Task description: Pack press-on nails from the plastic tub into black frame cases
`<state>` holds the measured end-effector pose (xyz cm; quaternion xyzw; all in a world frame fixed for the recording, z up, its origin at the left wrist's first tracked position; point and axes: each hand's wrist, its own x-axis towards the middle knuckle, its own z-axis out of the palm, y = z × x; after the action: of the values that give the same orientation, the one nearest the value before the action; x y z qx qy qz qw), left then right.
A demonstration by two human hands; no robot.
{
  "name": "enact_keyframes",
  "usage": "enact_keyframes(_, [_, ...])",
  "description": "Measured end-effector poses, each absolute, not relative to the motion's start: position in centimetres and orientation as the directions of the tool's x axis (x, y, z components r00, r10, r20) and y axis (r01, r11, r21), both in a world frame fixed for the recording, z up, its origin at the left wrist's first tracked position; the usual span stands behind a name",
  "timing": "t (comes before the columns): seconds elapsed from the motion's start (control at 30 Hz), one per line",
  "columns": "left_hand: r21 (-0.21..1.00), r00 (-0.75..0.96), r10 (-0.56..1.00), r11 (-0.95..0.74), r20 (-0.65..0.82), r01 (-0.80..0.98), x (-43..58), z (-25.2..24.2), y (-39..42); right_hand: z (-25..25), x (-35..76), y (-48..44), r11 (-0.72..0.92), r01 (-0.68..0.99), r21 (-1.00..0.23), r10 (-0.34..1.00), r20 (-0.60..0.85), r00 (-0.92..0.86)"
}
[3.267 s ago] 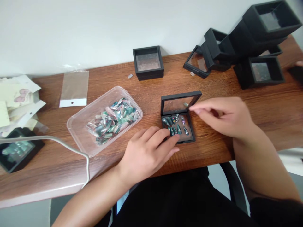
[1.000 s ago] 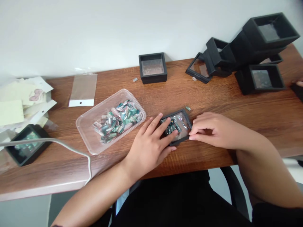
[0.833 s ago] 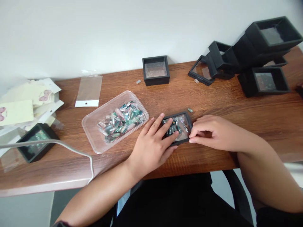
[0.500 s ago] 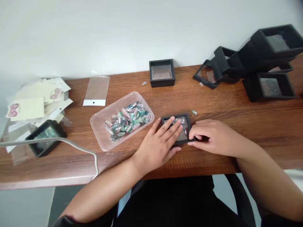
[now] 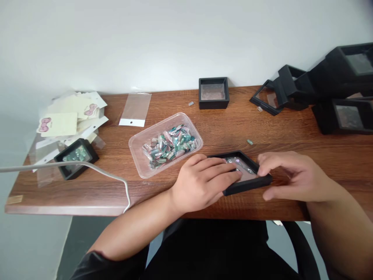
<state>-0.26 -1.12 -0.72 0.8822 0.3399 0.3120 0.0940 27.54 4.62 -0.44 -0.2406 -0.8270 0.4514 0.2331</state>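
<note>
A small black display box [image 5: 247,182] with a clear lid lies closed on the wooden desk [image 5: 291,136], and small glittering pieces show through the lid. My left hand [image 5: 204,182] rests on top of it, fingers flat on the lid and left edge. My right hand [image 5: 291,177] grips the box's right edge between thumb and fingers. A clear plastic tray [image 5: 140,149] of several green, pink and silver nail pieces [image 5: 170,140] sits just left of my left hand.
One loose piece [image 5: 250,142] lies behind the box. An open black box [image 5: 213,92] stands at the back; stacked black boxes [image 5: 329,77] fill the right. At the left are a filled black box [image 5: 76,153], paper cards [image 5: 61,122], a clear bag [image 5: 135,109] and a grey cable [image 5: 87,167].
The box's lid, raised earlier, has come down shut. Both hands pressed onto the box, and it now sits nearer the desk's front edge. The camera has shifted left.
</note>
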Motion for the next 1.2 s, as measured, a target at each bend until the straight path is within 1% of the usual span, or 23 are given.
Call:
enact_keyframes(0.13, [0.365, 0.567, 0.647, -0.759, 0.509, 0.539, -0.5, -0.6, -1.1, -0.9, 26.8, 4.6, 0.561, 0.266, -0.784, 0.668, 0.239, -0.704])
enact_keyframes(0.23, [0.339, 0.563, 0.636, -0.766, 0.528, 0.547, -0.7, -0.5, -1.0, -1.2, 26.6, 4.5, 0.627, 0.279, -0.727, 0.656, 0.299, -0.693])
enact_keyframes(0.33, [0.266, 0.578, 0.596, -0.787, 0.557, 0.556, -0.7, 0.1, -1.1, -1.3, 26.4, 4.2, 0.668, 0.213, -0.713, 0.61, 0.362, -0.705])
enact_keyframes(0.43, [0.171, 0.576, 0.558, -0.79, 0.597, 0.588, -1.5, 1.5, -1.5, -1.1, 26.3, 3.7, 0.675, 0.201, -0.71, 0.618, 0.394, -0.68])
enact_keyframes(0.5, [0.153, 0.533, 0.568, -0.761, 0.628, 0.63, -3.0, 2.7, -2.1, -0.8, 26.5, 3.4, 0.669, 0.186, -0.72, 0.658, 0.456, -0.6])
enact_keyframes(0.57, [0.179, 0.441, 0.578, -0.722, 0.687, 0.668, -5.4, 3.6, -3.0, -0.5, 26.9, 3.3, 0.655, 0.159, -0.739, 0.705, 0.522, -0.479])
enact_keyframes(0.6, [0.192, 0.375, 0.596, -0.676, 0.71, 0.712, -7.0, 3.9, -3.6, -0.4, 27.2, 3.4, 0.653, 0.15, -0.742, 0.723, 0.552, -0.416])
enact_keyframes(0.67, [0.205, 0.167, 0.542, -0.558, 0.824, 0.804, -10.3, 4.3, -4.7, -0.3, 27.8, 3.5, 0.663, 0.159, -0.732, 0.737, 0.602, -0.307])
enact_keyframes(0.7, [0.168, 0.094, 0.463, -0.494, 0.881, 0.853, -11.9, 4.3, -5.3, -0.4, 28.0, 3.6, 0.67, 0.176, -0.721, 0.737, 0.616, -0.279])
enact_keyframes(0.77, [0.154, -0.061, 0.331, -0.263, 0.942, 0.952, -14.7, 3.9, -6.4, -0.5, 28.4, 3.7, 0.677, 0.236, -0.697, 0.734, 0.616, -0.286])
enact_keyframes(0.8, [0.142, -0.092, 0.287, -0.159, 0.953, 0.977, -15.9, 3.6, -7.0, -0.6, 28.6, 3.7, 0.673, 0.277, -0.686, 0.738, 0.599, -0.31])
enact_keyframes(0.87, [0.164, -0.159, 0.311, 0.01, 0.937, 0.986, -17.8, 2.6, -8.0, -0.8, 28.6, 3.6, 0.665, 0.351, -0.659, 0.746, 0.557, -0.366])
enact_keyframes(0.97, [0.234, -0.273, 0.362, 0.147, 0.891, 0.961, -20.0, 0.7, -9.1, -1.0, 28.5, 3.6, 0.66, 0.428, -0.618, 0.751, 0.517, -0.411])
enact_keyframes(1.03, [0.305, -0.401, 0.465, 0.269, 0.79, 0.913, -21.5, -0.5, -9.5, -1.0, 28.4, 3.6, 0.64, 0.486, -0.595, 0.768, 0.474, -0.431])
enact_keyframes(1.13, [0.354, -0.471, 0.541, 0.313, 0.696, 0.881, -23.7, -1.8, -9.8, -1.1, 28.4, 3.7, 0.6, 0.553, -0.578, 0.799, 0.408, -0.442])
enact_keyframes(1.2, [0.381, -0.488, 0.576, 0.305, 0.656, 0.873, -25.0, -2.5, -9.7, -1.2, 28.4, 3.9, 0.584, 0.571, -0.577, 0.811, 0.397, -0.429])
